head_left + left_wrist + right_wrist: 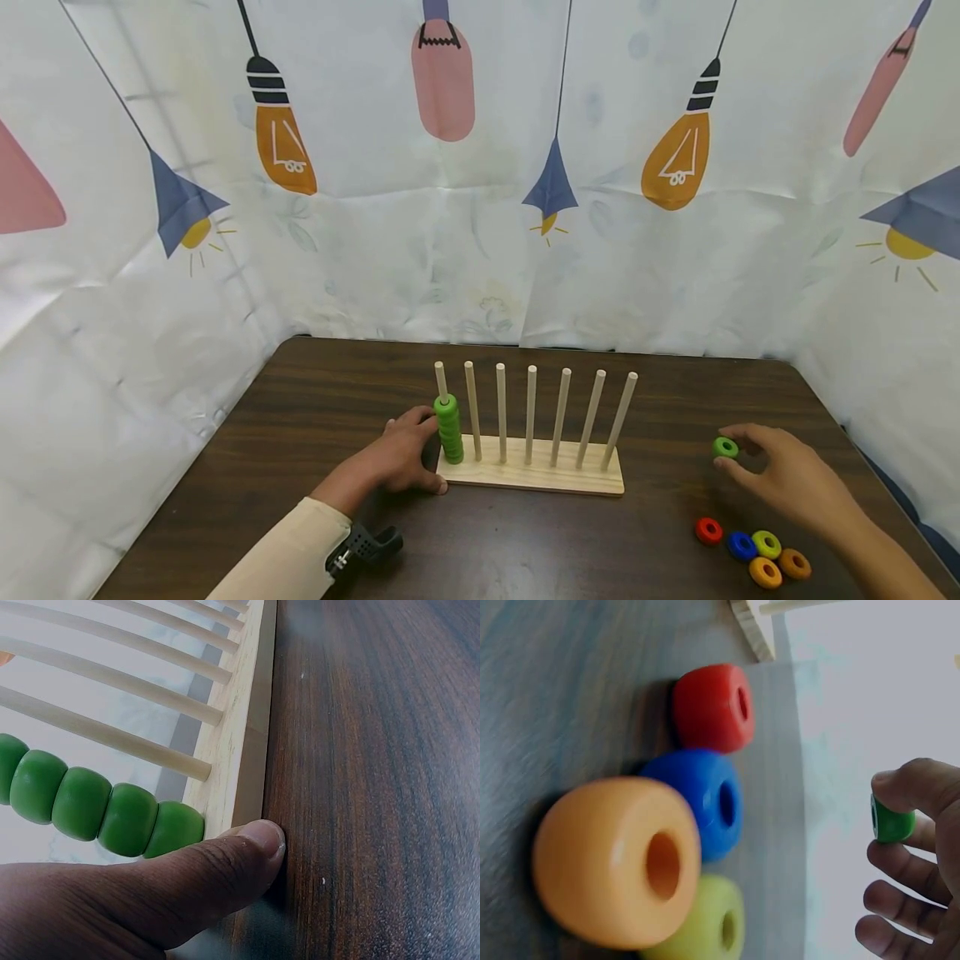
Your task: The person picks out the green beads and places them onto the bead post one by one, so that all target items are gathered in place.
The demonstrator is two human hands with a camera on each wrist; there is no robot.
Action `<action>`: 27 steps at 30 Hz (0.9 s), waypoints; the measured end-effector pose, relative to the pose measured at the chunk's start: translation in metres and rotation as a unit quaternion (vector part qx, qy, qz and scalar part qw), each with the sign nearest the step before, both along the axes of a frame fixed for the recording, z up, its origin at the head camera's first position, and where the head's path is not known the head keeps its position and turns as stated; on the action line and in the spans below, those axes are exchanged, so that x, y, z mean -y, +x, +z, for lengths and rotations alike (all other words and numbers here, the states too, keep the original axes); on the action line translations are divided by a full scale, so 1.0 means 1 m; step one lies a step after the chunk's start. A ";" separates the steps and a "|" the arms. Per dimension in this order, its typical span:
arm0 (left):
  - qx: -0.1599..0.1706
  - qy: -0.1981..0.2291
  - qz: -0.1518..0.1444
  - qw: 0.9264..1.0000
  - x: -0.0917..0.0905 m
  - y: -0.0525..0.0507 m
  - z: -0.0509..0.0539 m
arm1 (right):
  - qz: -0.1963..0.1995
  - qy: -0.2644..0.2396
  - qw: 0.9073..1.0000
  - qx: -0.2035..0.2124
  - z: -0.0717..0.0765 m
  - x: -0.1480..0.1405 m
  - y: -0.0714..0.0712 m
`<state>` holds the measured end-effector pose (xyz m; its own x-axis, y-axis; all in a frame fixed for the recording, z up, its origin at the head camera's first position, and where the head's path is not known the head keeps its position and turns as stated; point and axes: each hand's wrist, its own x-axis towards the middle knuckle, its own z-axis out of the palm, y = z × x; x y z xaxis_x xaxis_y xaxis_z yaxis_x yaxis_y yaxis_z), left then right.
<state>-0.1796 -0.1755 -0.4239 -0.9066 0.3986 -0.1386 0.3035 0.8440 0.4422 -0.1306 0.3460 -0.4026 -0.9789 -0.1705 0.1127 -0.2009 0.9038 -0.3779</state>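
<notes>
A wooden peg stand (532,477) with several upright pegs stands on the table. Green beads (450,433) are stacked on its leftmost peg; the other pegs hold none. My left hand (401,454) grips the stand's left end, its thumb (255,844) against the front edge and the fingers reaching behind, partly hidden. Over to the right, my right hand (795,479) pinches a single green bead (725,447) between thumb and finger, raised above the table. In the right wrist view that green bead (892,823) shows side-on, with the other fingers loosely bent below.
Loose beads lie near the right hand: red (701,533), blue (742,557), yellow-green (767,535), and orange (765,583) beside a brownish-orange one (795,573). The dark wood table (360,375) ends at a printed curtain (480,275) behind.
</notes>
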 end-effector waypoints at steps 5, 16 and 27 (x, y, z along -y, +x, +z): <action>-0.001 0.000 -0.003 1.000 -0.001 -0.001 0.000 | 0.012 -0.005 1.000 -0.005 0.008 0.010 -0.003; 0.005 -0.008 -0.001 1.000 0.000 -0.001 0.001 | 0.031 0.000 0.999 -0.038 0.039 0.030 -0.010; 0.004 -0.003 0.001 1.000 -0.001 -0.002 0.001 | 0.046 0.015 0.996 -0.080 0.063 0.043 -0.016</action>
<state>-0.1812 -0.1745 -0.4230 -0.9066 0.3952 -0.1477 0.2981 0.8477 0.4388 -0.1463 0.3032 -0.3397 -0.9287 -0.2641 0.2603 -0.3391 0.8890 -0.3078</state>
